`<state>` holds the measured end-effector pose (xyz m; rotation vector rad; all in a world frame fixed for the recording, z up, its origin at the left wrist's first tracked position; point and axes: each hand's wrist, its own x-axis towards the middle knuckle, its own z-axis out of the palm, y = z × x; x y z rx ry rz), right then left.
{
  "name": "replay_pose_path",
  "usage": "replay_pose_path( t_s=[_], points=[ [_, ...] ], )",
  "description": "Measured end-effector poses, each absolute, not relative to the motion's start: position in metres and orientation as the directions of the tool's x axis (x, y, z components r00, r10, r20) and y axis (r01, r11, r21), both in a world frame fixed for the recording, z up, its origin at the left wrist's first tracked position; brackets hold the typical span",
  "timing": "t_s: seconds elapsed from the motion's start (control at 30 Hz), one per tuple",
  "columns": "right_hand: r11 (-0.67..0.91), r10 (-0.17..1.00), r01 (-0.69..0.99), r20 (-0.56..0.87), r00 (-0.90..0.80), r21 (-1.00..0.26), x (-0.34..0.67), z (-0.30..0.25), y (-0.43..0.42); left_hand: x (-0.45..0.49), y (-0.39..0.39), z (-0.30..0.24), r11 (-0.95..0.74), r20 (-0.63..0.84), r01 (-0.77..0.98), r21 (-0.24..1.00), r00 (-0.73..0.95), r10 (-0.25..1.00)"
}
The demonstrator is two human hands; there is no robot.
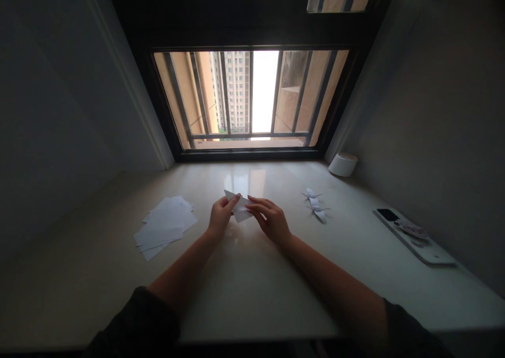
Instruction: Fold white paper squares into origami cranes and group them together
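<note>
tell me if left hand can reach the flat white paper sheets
Probably yes: nothing stands between the left hand and the flat white paper sheets, though it holds the folded white paper piece.

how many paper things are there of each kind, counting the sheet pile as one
Folded piece held by left hand and right hand: 1
Pile of loose sheets: 1
Small folded figures: 2
Total: 4

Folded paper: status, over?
Left hand and right hand on folded paper. Loose sheets left, small paper figures right, both apart from hands.
</note>
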<state>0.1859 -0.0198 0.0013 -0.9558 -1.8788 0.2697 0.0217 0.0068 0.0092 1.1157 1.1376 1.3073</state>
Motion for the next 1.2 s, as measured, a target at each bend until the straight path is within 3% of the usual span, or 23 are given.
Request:
replay_pose_path(
  t_s=[0.17,0.37,0.6,0.73,0.87,1.0,1.1,1.2],
  points=[
    [0.579,0.768,0.506,0.636,-0.074,-0.639,0.187,0.004,-0.021,0.024,0.006,0.011,-0.021,0.025,-0.088,0.996,0.041,0.999],
    [0.425,0.863,0.409,0.498,0.087,-0.808,0.187,-0.004,-0.017,0.027,0.000,0.018,-0.059,0.068,-0.050,0.997,0.208,0.976],
    [0.480,0.844,0.342,0.531,0.072,-0.808,0.187,-0.009,-0.011,0.030,-0.001,0.013,-0.171,0.199,-0.112,0.979,0.329,0.923],
    [0.499,0.829,0.362,0.556,0.066,-0.787,0.187,-0.006,-0.013,0.027,0.000,0.014,-0.221,0.230,-0.062,0.973,0.270,0.935],
    [0.499,0.833,0.329,0.549,0.074,-0.802,0.187,-0.003,-0.013,0.023,0.000,0.016,-0.257,0.252,0.069,0.964,0.068,0.965],
    [0.456,0.879,0.168,0.472,0.072,-0.874,0.189,-0.006,-0.006,0.017,0.003,0.019,-0.291,0.300,0.110,0.950,-0.073,0.951],
    [0.359,0.932,-0.041,0.355,0.074,-0.933,0.193,-0.008,0.000,0.009,0.010,0.021,-0.290,0.297,0.100,0.952,-0.066,0.953],
    [0.292,0.956,-0.147,0.290,0.031,-0.945,0.198,-0.007,0.003,-0.002,0.021,0.024,-0.270,0.266,0.120,0.955,0.044,0.963]
  ],
)
